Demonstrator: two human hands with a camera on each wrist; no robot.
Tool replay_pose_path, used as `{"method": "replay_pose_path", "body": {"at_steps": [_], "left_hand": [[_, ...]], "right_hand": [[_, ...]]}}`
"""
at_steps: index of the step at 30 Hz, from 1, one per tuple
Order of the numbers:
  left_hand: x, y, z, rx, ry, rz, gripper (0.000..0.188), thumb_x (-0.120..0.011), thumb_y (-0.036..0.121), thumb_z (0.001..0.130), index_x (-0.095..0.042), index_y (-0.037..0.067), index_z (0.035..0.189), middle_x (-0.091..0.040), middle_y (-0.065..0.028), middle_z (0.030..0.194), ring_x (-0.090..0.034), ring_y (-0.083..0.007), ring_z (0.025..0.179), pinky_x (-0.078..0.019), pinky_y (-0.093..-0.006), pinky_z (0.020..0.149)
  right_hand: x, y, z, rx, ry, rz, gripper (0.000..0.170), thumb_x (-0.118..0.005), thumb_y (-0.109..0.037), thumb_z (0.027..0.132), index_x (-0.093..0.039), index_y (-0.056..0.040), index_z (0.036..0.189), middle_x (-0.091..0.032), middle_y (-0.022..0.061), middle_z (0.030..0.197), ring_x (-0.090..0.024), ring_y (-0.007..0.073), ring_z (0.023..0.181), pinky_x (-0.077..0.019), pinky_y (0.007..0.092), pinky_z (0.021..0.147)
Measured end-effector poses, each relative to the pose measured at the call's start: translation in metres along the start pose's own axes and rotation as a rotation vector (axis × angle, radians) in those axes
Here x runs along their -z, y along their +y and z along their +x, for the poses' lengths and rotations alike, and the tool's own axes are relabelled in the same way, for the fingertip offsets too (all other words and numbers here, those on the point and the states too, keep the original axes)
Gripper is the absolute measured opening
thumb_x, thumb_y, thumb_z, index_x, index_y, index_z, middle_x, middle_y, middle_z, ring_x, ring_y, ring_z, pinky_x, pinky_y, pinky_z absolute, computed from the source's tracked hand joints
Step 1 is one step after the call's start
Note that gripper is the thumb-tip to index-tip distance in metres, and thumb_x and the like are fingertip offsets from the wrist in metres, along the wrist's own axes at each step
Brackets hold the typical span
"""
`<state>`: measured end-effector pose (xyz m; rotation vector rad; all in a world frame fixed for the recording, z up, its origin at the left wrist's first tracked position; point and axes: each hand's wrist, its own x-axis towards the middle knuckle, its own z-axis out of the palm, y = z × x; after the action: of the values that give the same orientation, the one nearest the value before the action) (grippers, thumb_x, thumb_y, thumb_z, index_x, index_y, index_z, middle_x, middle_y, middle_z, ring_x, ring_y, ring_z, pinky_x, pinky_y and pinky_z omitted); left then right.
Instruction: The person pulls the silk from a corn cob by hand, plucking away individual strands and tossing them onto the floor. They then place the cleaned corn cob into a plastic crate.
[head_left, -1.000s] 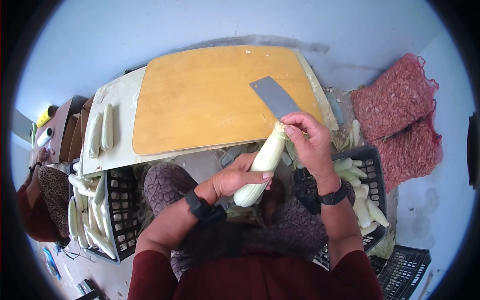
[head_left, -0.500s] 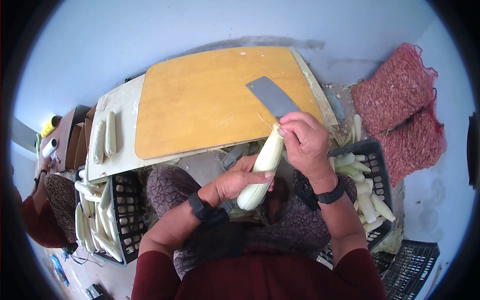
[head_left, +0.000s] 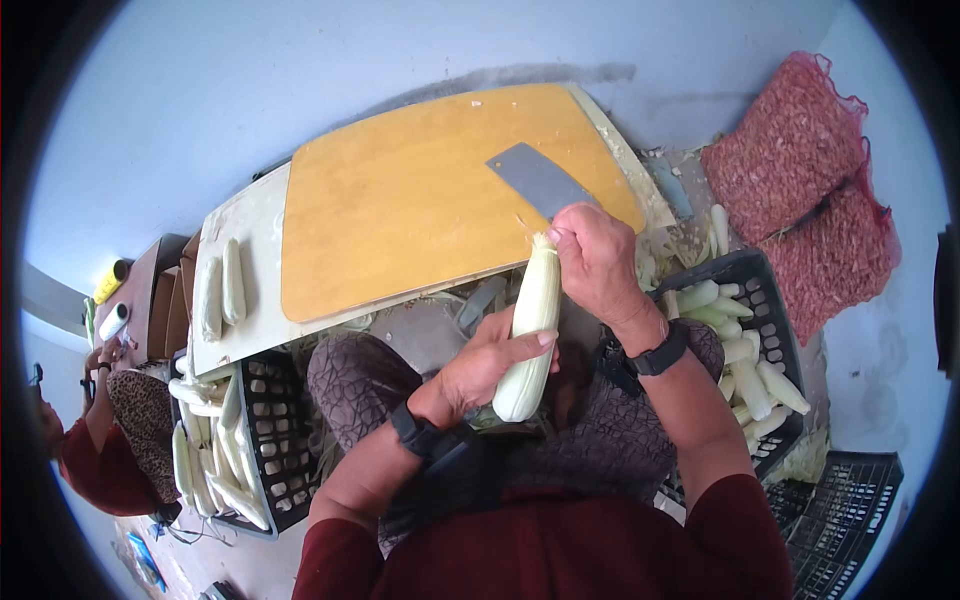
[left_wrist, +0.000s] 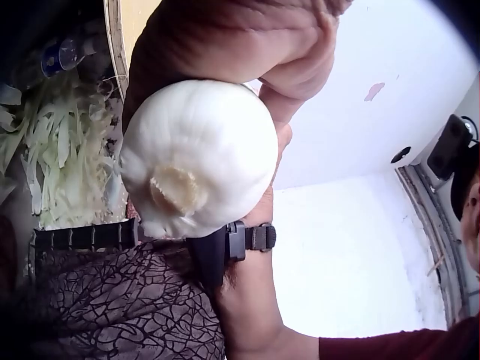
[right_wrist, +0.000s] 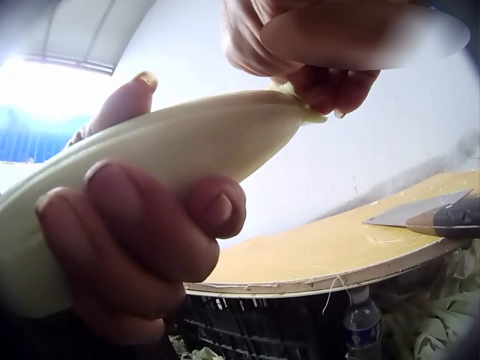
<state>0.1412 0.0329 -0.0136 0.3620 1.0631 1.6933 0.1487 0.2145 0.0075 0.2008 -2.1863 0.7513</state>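
A pale ear of corn (head_left: pixel 527 345) in its inner husk is held over the lap, slanting up toward the board. My left hand (head_left: pixel 484 362) grips its lower half, fingers wrapped round it and thumb across the front. The right hand (head_left: pixel 597 262) pinches the tip, where thin strands of silk stick out. In the left wrist view the cut stalk end (left_wrist: pixel 178 190) faces the camera, below the left hand. A cleaver (head_left: pixel 538 180) lies on the yellow board (head_left: pixel 400 200) just beyond the right hand; its dark handle (right_wrist: pixel 448 219) shows in the right wrist view.
Two ears (head_left: pixel 222 290) lie on the pale board at left. Black crates of corn stand left (head_left: pixel 275 440) and right (head_left: pixel 775 310). Red mesh sacks (head_left: pixel 790 150) lean by the right wall. Husk scraps (left_wrist: pixel 67 150) cover the floor. Another person (head_left: pixel 110 450) sits at far left.
The right hand has closed more tightly at the corn's tip, its fingers now curled in. The ear has turned more upright. The head view has shifted slightly.
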Motion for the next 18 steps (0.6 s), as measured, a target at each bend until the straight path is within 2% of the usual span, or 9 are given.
{"method": "replay_pose_path", "body": {"at_steps": [2, 18], "left_hand": [[-0.0026, 0.0009, -0.0023, 0.002, 0.039, 0.003, 0.026, -0.06, 0.018, 0.087, -0.05, 0.0, 0.104, -0.058, -0.0067, 0.085, -0.059, -0.0155, 0.077, -0.0495, -0.0301, 0.07], [-0.0034, -0.006, -0.0053, -0.032, 0.096, 0.069, 0.025, -0.061, 0.017, 0.088, -0.049, 0.001, 0.103, -0.057, -0.0049, 0.083, -0.058, -0.0139, 0.073, -0.0488, -0.0286, 0.066]], "right_hand": [[-0.0015, 0.0007, -0.0004, -0.018, -0.014, -0.014, 0.005, -0.057, 0.002, 0.077, -0.053, -0.0003, 0.078, -0.058, 0.015, 0.072, -0.059, 0.033, 0.065, -0.0469, 0.0375, 0.057], [-0.0086, 0.0008, -0.0051, -0.077, -0.026, -0.019, 0.005, -0.057, -0.001, 0.079, -0.052, -0.0014, 0.077, -0.056, 0.014, 0.07, -0.057, 0.0336, 0.064, -0.0454, 0.0386, 0.057]]}}
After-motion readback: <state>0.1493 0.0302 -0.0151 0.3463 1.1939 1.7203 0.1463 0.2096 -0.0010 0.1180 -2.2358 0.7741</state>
